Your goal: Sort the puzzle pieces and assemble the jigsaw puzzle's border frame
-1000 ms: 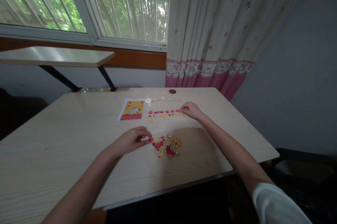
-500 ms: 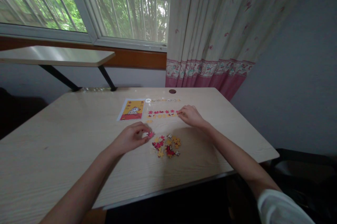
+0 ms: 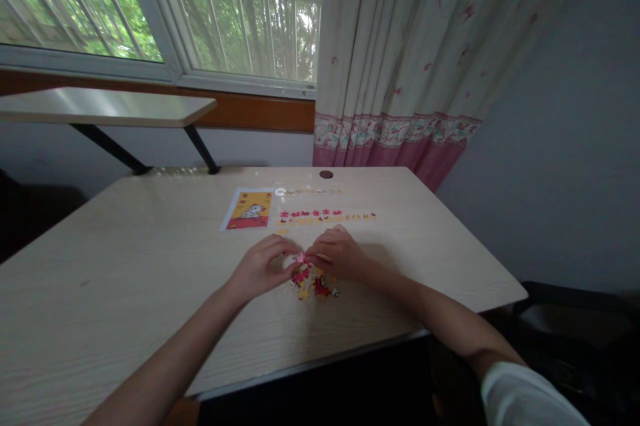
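Observation:
My left hand and my right hand meet over a small heap of red and yellow puzzle pieces on the pale wooden desk. Both hands pinch a small pink puzzle piece between their fingertips, just above the heap. Farther back lie rows of sorted pieces, red and yellow. A printed reference picture, orange with a white animal, lies to the left of the rows.
A round cable hole sits near the desk's far edge. Behind are a window, a narrow shelf on black brackets and a patterned curtain. The desk's right corner drops off to a dark floor.
My right hand left the far row of pieces and came back to the heap. My left hand lifted a pink piece from the heap's left side; both hands now hold it.

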Motion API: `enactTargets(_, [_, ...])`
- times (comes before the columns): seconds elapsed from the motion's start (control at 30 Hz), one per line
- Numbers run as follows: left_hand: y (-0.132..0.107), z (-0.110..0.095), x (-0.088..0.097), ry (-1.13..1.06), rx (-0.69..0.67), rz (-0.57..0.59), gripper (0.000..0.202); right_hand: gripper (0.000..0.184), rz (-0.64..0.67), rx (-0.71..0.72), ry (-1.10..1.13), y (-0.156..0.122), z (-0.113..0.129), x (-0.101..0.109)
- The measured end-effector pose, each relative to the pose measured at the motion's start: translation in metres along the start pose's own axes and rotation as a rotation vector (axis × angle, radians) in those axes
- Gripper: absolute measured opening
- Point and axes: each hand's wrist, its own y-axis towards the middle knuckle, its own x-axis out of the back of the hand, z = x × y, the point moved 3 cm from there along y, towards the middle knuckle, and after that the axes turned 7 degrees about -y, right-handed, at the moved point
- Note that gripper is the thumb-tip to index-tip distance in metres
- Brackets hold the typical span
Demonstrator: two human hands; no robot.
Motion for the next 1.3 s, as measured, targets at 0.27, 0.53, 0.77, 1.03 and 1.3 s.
enactTargets(0.27, [0.0, 0.0, 0.001, 0.001, 0.037, 0.011, 0.019, 0.021, -0.033, -0.012, -0.026, 0.001, 0.0, 0.003])
enactTargets(0.53, [-0.007, 0.023, 0.009, 0.115, 0.116, 0.132, 0.016, 0.021, -0.221, -0.304, -0.186, -0.013, -0.073, 0.028])
enactTargets(0.77, [-0.008, 0.027, 0.004, 0.097, 0.139, 0.239, 0.018, 0.022, -0.218, -0.355, -0.221, -0.025, -0.093, 0.034])
enactTargets(1.03, [-0.009, 0.02, -0.001, -0.015, 0.094, 0.354, 0.03, 0.021, -0.113, -0.524, -0.228, -0.027, -0.116, 0.021])
enactTargets(1.3, [-0.011, 0.028, 0.0, 0.138, 0.113, 0.308, 0.028, 0.017, 0.171, -0.696, -0.239, -0.035, -0.145, -0.003])
